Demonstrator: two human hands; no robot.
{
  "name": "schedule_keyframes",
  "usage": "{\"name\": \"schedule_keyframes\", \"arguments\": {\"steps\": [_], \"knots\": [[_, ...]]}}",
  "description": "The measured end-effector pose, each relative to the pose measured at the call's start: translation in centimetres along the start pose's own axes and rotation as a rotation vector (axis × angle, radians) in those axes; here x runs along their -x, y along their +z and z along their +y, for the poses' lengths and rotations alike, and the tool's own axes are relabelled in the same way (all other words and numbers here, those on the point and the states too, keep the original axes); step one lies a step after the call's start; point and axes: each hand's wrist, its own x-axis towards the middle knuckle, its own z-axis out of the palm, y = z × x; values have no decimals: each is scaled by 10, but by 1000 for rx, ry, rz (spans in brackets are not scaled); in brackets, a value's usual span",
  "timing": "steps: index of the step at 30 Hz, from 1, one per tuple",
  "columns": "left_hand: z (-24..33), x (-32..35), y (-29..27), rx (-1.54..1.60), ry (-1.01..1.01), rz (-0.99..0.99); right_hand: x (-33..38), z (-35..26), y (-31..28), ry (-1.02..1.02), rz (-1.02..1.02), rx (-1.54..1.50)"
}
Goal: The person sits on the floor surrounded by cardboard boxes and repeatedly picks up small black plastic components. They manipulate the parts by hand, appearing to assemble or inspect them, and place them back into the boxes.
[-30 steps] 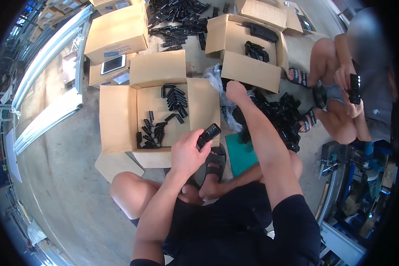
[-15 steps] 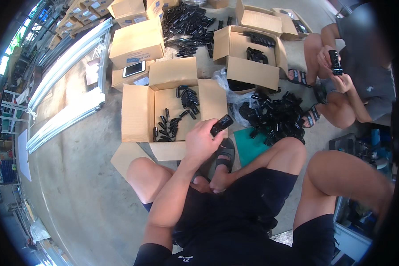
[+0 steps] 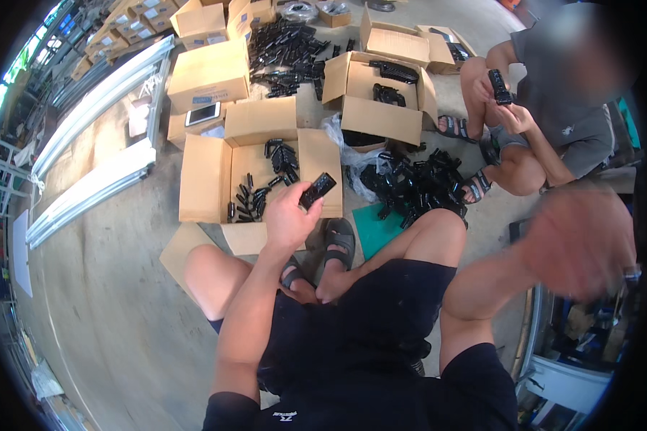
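Note:
My left hand (image 3: pixel 287 219) is closed around a short, glossy black plastic part (image 3: pixel 318 190), holding it above the right flap of an open cardboard box (image 3: pixel 205 179). Inside that box lie several similar black parts (image 3: pixel 283 158), some in a row and others loose. Off to the right, my right hand (image 3: pixel 581 241) is raised beside the tool-filled container and smeared by motion; its fingers cannot be made out. A heap of black parts (image 3: pixel 418 188) lies on the floor beyond my right knee, next to a green sheet (image 3: pixel 374 230).
A co-worker (image 3: pixel 575 108) squats at the right, both hands on a black part (image 3: pixel 499 87). Another open box (image 3: pixel 381 118) stands ahead, with clear plastic film (image 3: pixel 349 154) beside it. A phone (image 3: pixel 203 113) rests on a box at left, near white metal frames (image 3: pixel 93 194).
My right hand has come up and inward at the right side, blurred. My left hand keeps hold of the black part. The whole view has shifted, so the scene sits further left.

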Motion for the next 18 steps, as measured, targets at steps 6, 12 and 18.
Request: {"name": "schedule_keyframes", "arguments": {"steps": [6,12,18], "knots": [[1,4,-5,-108,41,10,108,164,106,788,168,-167],[-2,2,5,-209,97,14,152,197,137,752,-80,204],[2,-7,15,-279,176,11,165,216,146,503,-95,371]]}}
